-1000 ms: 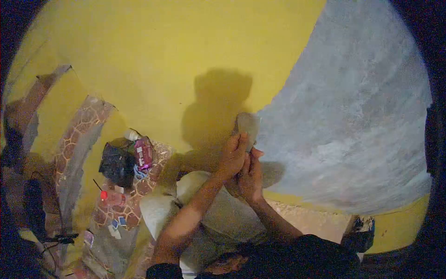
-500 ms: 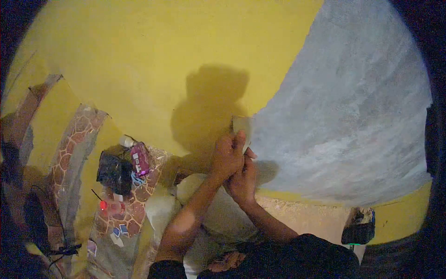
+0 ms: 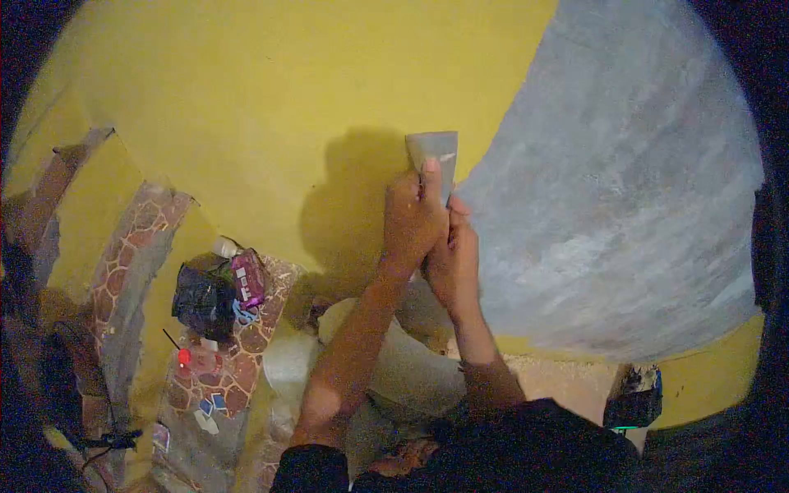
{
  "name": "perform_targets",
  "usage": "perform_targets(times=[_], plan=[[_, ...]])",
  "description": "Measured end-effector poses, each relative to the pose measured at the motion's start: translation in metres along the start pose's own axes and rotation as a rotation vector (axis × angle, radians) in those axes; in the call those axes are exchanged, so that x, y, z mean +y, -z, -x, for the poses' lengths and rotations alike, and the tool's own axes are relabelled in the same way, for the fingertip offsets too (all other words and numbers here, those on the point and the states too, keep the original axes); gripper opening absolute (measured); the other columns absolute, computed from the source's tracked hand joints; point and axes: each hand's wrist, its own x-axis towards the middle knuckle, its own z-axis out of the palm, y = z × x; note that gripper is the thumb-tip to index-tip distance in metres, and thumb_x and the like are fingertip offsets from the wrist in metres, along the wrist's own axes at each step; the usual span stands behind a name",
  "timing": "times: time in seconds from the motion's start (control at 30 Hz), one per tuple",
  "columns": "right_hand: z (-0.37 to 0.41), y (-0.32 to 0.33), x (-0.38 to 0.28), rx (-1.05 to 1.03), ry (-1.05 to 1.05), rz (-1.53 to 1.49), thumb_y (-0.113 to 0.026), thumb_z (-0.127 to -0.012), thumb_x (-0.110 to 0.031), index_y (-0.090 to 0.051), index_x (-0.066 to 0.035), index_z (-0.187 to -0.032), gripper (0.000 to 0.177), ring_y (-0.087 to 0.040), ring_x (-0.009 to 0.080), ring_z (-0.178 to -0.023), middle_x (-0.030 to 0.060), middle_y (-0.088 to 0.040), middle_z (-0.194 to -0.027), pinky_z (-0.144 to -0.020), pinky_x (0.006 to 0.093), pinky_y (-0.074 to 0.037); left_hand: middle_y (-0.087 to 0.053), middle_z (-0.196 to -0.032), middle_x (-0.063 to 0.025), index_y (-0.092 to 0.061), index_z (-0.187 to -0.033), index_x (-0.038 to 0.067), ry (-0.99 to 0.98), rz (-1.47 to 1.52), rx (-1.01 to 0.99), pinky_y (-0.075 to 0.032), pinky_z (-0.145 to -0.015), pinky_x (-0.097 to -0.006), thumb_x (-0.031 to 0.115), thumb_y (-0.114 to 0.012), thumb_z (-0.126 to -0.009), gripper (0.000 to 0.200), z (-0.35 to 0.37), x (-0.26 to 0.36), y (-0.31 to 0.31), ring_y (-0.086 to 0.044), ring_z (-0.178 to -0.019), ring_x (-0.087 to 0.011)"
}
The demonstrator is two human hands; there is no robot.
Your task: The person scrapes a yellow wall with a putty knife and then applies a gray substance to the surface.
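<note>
A scraper (image 3: 445,168) with a wide, flat grey blade points up against the yellow wall (image 3: 246,90), its blade edge near the grey patch (image 3: 616,189) on the right. My left hand (image 3: 413,218) is closed around its lower part, the thumb lying up along the blade. Just below and to the right, my right hand (image 3: 454,255) is closed at the tool's lower end, pressed against the left hand. The handle is hidden inside both hands. A dark shadow of head and hands falls on the wall to the left of the blade.
Tiled steps (image 3: 136,246) rise at the left. On one lie a black plastic bag (image 3: 204,297), a purple packet (image 3: 249,278) and a small red-lit thing (image 3: 185,358). A pale rounded container (image 3: 411,353) stands below my arms. A dark box (image 3: 633,401) sits at lower right.
Both hands have moved up the wall with the scraper, and slightly right. More of its blade now shows above the left thumb.
</note>
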Motion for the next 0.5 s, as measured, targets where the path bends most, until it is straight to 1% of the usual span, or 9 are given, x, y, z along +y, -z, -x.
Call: perform_targets(times=[0.03,0.1,0.17,0.23,0.3,0.37,0.4,0.47,0.5], plan=[[0.0,-0.005,0.005,0.008,0.015,-0.006,-0.044,-0.111,-0.026,-0.052,0.002,-0.13,0.034,-0.059,0.0135,-0.1,0.0068,-0.064,-0.115,-0.085,0.0304,-0.051,-0.067,-0.062,-0.0125,-0.063,-0.074,-0.001,0.073,-0.004,-0.043,-0.052,-0.058,-0.0418,0.048,-0.045,-0.107,0.062,-0.003,-0.001,0.003,-0.067,-0.057,-0.0242],[0.01,-0.021,0.044,0.097,0.078,-0.275,-0.042,-0.112,-0.029,-0.049,0.0,-0.135,0.037,-0.058,0.0127,-0.103,0.0057,-0.062,-0.118,-0.087,0.03,-0.05,-0.068,-0.064,-0.0131,-0.063,-0.075,-0.001,0.141,0.001,-0.068,-0.052,-0.058,-0.0422,0.049,-0.045,-0.107,0.062,0.004,-0.005,0.004,-0.066,-0.057,-0.0238],[0.031,-0.034,0.114,0.065,0.038,-0.398,-0.04,-0.113,-0.029,-0.048,-0.001,-0.136,0.037,-0.058,0.0128,-0.103,0.0056,-0.061,-0.12,-0.087,0.03,-0.05,-0.07,-0.066,-0.0131,-0.066,-0.08,-0.002,0.282,0.245,-0.169,-0.052,-0.06,-0.0407,0.05,-0.044,-0.107,0.063,0.037,-0.017,0.007,-0.065,-0.058,-0.0223],[0.036,-0.041,0.113,0.041,-0.009,-0.533,-0.039,-0.113,-0.029,-0.047,-0.002,-0.137,0.037,-0.058,0.0129,-0.104,0.0055,-0.06,-0.121,-0.087,0.03,-0.05,-0.071,-0.068,-0.0131,-0.067,-0.084,-0.002,0.277,0.175,-0.153,-0.053,-0.061,-0.0395,0.05,-0.043,-0.107,0.062,0.05,-0.012,0.008,-0.065,-0.059,-0.0214],[0.05,-0.034,0.107,0.052,0.135,-0.379,-0.039,-0.113,-0.029,-0.047,-0.003,-0.136,0.036,-0.058,0.0132,-0.103,0.0048,-0.06,-0.12,-0.084,0.0297,-0.051,-0.072,-0.07,-0.0131,-0.068,-0.087,-0.002,0.296,0.122,-0.146,-0.053,-0.063,-0.0384,0.051,-0.043,-0.108,0.063,0.055,-0.022,0.003,-0.066,-0.06,-0.0204],[0.048,-0.033,0.106,0.086,0.011,-0.284,-0.039,-0.113,-0.03,-0.049,-0.002,-0.133,0.036,-0.059,0.0137,-0.1,0.0059,-0.061,-0.117,-0.083,0.0304,-0.051,-0.074,-0.074,-0.0129,-0.069,-0.092,-0.002,0.282,0.449,-0.259,-0.054,-0.064,-0.0363,0.05,-0.045,-0.108,0.06,0.049,-0.05,-0.011,-0.067,-0.062,-0.0196],[0.046,-0.033,0.104,0.12,-0.095,-0.2,-0.04,-0.113,-0.031,-0.051,-0.001,-0.13,0.036,-0.06,0.0142,-0.097,0.007,-0.063,-0.113,-0.081,0.0312,-0.051,-0.074,-0.074,-0.0129,-0.069,-0.092,-0.002,0.285,0.452,-0.263,-0.054,-0.064,-0.0363,0.05,-0.045,-0.108,0.06,0.05,-0.042,-0.007,-0.067,-0.062,-0.0196],[0.049,-0.034,0.097,0.15,-0.095,-0.123,-0.04,-0.113,-0.031,-0.053,0.0,-0.126,0.036,-0.061,0.0145,-0.094,0.0081,-0.064,-0.108,-0.079,0.0319,-0.051,-0.075,-0.078,-0.0125,-0.07,-0.091,-0.002,0.443,0.29,-0.25,-0.054,-0.064,-0.0351,0.048,-0.048,-0.107,0.057,0.049,-0.016,0.01,-0.067,-0.063,-0.019],[0.05,-0.035,0.092,0.177,-0.093,-0.047,-0.04,-0.113,-0.03,-0.056,0.001,-0.122,0.036,-0.062,0.0147,-0.091,0.0091,-0.065,-0.103,-0.077,0.0326,-0.051,-0.075,-0.078,-0.0125,-0.07,-0.091,-0.002,0.442,0.287,-0.251,-0.054,-0.064,-0.0351,0.048,-0.048,-0.107,0.057,0.049,-0.021,0.01,-0.067,-0.063,-0.019]])
